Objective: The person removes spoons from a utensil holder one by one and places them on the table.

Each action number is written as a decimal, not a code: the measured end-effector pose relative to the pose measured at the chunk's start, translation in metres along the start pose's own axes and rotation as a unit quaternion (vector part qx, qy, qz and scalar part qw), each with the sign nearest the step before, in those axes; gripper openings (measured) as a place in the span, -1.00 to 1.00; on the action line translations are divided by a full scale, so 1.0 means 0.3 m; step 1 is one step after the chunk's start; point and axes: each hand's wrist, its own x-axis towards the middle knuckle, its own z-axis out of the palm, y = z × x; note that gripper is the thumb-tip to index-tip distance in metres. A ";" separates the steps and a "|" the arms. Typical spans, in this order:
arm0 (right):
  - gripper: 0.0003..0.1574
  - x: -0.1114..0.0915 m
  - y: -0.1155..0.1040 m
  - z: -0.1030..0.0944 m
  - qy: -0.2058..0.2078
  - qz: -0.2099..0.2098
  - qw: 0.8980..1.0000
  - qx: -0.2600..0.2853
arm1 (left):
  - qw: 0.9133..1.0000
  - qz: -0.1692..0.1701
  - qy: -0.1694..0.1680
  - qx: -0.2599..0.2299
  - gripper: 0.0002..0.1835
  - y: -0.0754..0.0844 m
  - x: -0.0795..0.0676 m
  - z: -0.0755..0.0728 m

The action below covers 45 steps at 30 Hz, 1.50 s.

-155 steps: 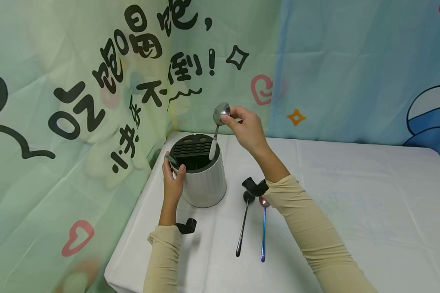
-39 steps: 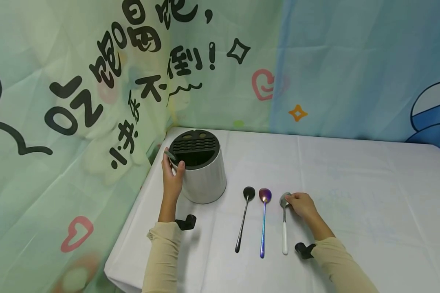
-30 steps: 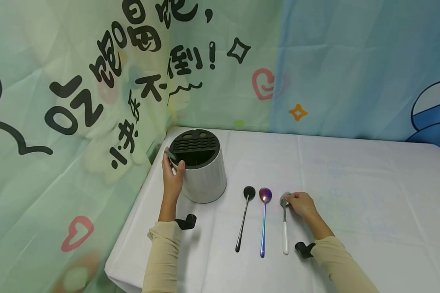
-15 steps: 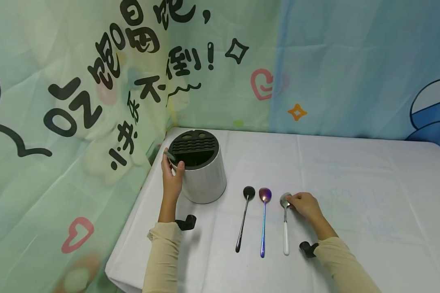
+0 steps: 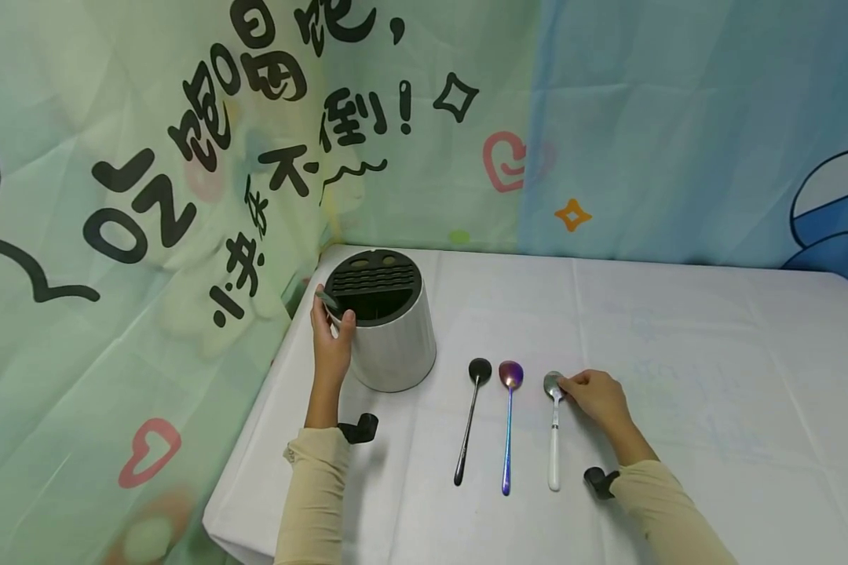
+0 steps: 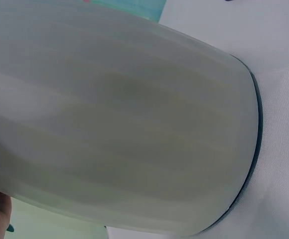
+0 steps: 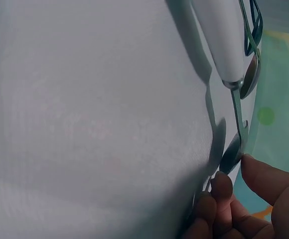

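In the head view, my left hand [image 5: 333,345] grips the left side of a white utensil holder [image 5: 396,357] with a black slotted top, thumb at the rim. A short grey-green piece [image 5: 327,300] sticks out there; its kind is unclear. The holder's ribbed wall [image 6: 124,119] fills the left wrist view. My right hand [image 5: 599,396] pinches the bowl edge of a silver spoon [image 5: 554,451] with a white handle, at the table's surface. To its left lie a rainbow-coloured spoon [image 5: 506,439] and a black spoon [image 5: 469,431], roughly parallel, bowls away from me.
A white cloth covers the table [image 5: 714,377]. Behind it hangs a blue curtain [image 5: 678,141], and a green printed curtain [image 5: 148,329] borders the left side, close to the holder.
Earlier my right hand held the white-handled spoon over the holder; now the spoon is down beside the other two. It has lately shifted slightly right. My left hand stays on the holder.
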 end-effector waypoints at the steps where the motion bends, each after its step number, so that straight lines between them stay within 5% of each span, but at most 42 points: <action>1: -0.48 0.001 0.000 -0.001 0.003 0.000 1.000 0.002 | 1.000 0.000 0.001 0.001 0.08 0.000 0.001 0.000; 8: -0.49 0.017 -0.011 -0.030 0.025 -0.001 1.000 0.012 | 1.000 0.001 -0.001 -0.009 0.05 0.000 0.002 -0.004; 15: -0.46 0.062 -0.105 -0.093 0.035 -0.063 0.997 0.011 | 1.000 0.007 -0.003 -0.012 0.04 -0.005 0.005 -0.005; 30: -0.54 0.124 -0.600 -0.164 -0.013 -0.231 0.972 0.032 | 1.000 -0.009 -0.001 -0.008 0.19 0.007 0.001 0.004; 45: -0.50 0.095 -0.963 -0.070 -0.113 -0.366 0.923 -0.027 | 1.000 -0.004 0.003 -0.012 0.12 -0.002 0.003 0.005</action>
